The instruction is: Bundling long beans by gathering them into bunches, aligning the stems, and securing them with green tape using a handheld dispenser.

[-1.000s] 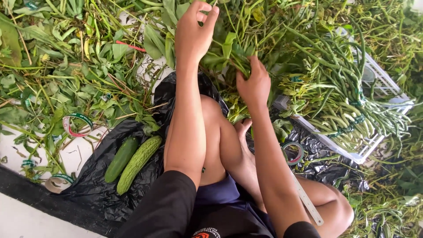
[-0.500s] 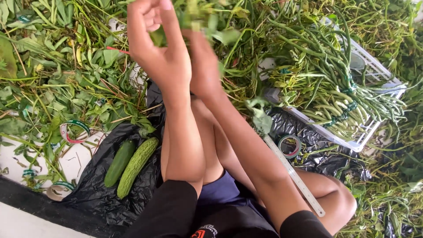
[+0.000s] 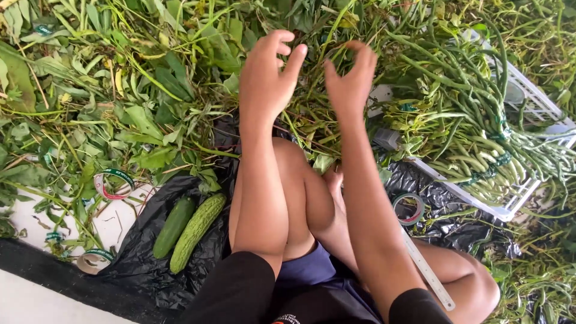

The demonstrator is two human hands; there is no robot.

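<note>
My left hand [image 3: 267,75] and my right hand [image 3: 351,75] hover side by side over a heap of green stems and leaves [image 3: 150,78] in front of my bent knee. Both have fingers spread and curved, and I see nothing held in either. Thin green stalks [image 3: 312,102] lie just beneath the two hands. My right hand is slightly blurred.
A white plastic crate [image 3: 510,210] at the right holds bundles of long green beans [image 3: 480,144]. A cucumber [image 3: 173,227] and a bitter gourd [image 3: 197,231] lie on a black plastic sheet [image 3: 138,264]. Tape rolls [image 3: 410,209] and a metal ruler [image 3: 427,275] sit by my right leg.
Both hands dropped from a raised position with leaves in them back over the heap, now apart and with nothing in them. The view shifted slightly.
</note>
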